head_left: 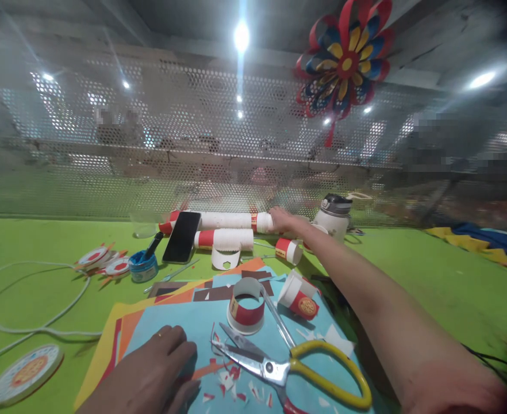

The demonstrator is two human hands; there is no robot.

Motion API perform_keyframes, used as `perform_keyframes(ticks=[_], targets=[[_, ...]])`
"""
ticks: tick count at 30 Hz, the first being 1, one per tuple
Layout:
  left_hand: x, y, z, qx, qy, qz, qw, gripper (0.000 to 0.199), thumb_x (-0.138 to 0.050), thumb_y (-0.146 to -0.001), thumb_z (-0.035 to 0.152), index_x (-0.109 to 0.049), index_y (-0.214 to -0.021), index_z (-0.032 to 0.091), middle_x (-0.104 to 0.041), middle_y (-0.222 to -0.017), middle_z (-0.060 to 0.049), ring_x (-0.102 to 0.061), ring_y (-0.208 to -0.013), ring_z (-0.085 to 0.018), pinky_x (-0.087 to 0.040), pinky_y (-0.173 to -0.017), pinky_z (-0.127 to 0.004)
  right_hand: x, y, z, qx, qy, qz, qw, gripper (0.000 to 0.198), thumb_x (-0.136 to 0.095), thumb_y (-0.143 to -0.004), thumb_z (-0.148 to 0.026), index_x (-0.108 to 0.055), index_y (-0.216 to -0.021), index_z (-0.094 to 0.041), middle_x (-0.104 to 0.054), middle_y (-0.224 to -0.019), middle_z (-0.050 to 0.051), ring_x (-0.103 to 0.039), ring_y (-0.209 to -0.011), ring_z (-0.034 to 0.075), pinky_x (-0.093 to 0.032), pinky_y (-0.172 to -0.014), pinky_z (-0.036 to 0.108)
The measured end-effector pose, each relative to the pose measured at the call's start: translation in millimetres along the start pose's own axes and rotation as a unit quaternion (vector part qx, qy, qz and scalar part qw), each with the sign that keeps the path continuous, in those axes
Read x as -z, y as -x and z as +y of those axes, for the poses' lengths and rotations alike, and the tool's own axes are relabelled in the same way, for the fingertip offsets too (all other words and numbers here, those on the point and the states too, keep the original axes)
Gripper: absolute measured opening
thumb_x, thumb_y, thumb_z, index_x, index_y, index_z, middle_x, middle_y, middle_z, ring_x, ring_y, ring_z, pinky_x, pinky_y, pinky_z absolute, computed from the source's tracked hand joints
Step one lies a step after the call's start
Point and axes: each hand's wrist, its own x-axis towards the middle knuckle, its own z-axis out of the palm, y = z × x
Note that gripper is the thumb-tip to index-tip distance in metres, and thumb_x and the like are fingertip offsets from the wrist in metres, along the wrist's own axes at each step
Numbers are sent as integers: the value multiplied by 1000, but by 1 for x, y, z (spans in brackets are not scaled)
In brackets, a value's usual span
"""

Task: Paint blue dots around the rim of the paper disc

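Note:
My left hand (156, 368) rests on a light blue paper sheet (162, 322), its fingers loosely bent and apart, holding nothing. My right hand (284, 221) stretches to the back, fingers closed around the end of a long stack of white and red paper cups (225, 221). A cut ring of paper cup (245, 316) stands on the blue sheet beside a tilted cut cup (299, 294). Scissors (275, 368) with yellow and red handles lie blades apart on the sheet, among red and white paper scraps (231, 379).
A shorter cup stack (225, 239), a phone (181, 237), a blue paint jar (143, 267), and a single cup (288, 251) stand or lie behind the papers. A bottle (333, 218) stands back right. A white cable (33, 330) and a round disc (26, 374) lie left. A paper flower (347, 64) hangs above.

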Motion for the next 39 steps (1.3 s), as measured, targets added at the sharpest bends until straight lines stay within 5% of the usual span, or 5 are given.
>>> perform_keyframes(ticks=[20,28,39], targets=[[13,2,11,6,-7,-28,1000,25,-43,-93,34,-65,-90,22,-62,-103,-10,-59,-95,-30,-45,-78,-43,-18,-12,10,13,-60,-17,998,35,-62,-96,-35,-59,-127,-18,-62,-127,10,-65,-106,23,-56,-89,45],[12,5,17,12,-10,11,1000,24,-45,-92,33,-65,-86,21,-62,-101,-9,-58,-94,-28,-44,-77,-42,-19,-6,29,27,-108,29,993,36,-62,-96,-34,-59,-128,-18,-61,-129,10,-64,-108,24,-55,-90,46],[22,6,24,25,-2,-17,1000,25,-44,-92,29,-67,-90,21,-62,-104,-10,-59,-97,-29,-45,-80,-43,-12,-3,38,108,-236,78,962,37,-63,-95,-34,-59,-128,-17,-62,-127,10,-65,-107,24,-56,-89,46]])
